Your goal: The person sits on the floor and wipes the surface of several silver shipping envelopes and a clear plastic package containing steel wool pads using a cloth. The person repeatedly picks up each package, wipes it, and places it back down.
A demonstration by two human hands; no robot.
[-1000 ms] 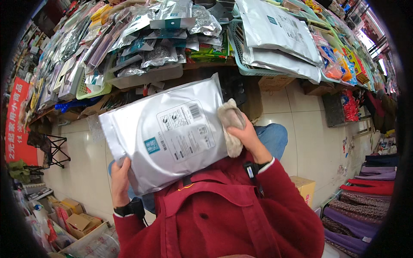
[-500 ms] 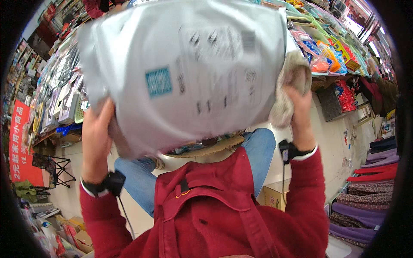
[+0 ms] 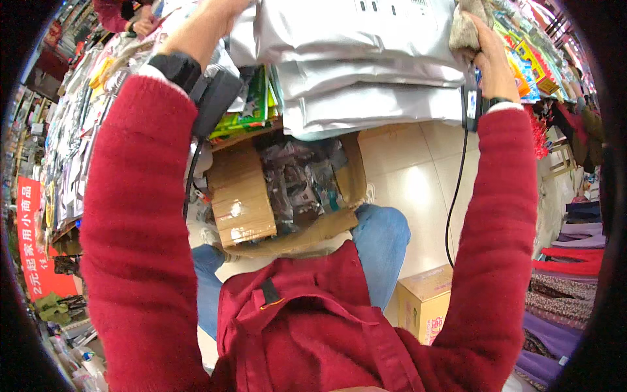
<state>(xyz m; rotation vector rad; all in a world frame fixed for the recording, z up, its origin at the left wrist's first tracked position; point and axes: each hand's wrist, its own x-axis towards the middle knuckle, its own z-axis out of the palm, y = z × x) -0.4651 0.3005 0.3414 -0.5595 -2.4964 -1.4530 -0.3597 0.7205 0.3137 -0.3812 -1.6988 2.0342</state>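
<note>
A plump silver plastic mailer bag (image 3: 346, 29) lies on a stack of similar silver bags (image 3: 385, 108) at the top of the view. My left hand (image 3: 228, 9) is at the upper bag's left end, its fingers cut off by the picture's upper edge. At the right end, my right hand (image 3: 491, 62) is closed on a grey-beige rag (image 3: 465, 36), which lies against the bag. The far part of the upper bag is out of view.
Below the stack, between my knees, stands an open cardboard box (image 3: 245, 196) with clear-wrapped goods. A yellow carton (image 3: 424, 304) sits on the floor by my right leg. Packaged goods (image 3: 98, 124) cover the left counter; folded clothes (image 3: 565, 287) lie right. Another person's hand (image 3: 144, 25) shows top left.
Both hands have moved forward and away from me with the silver bag. It has come down onto the stack, and the cardboard box now shows below.
</note>
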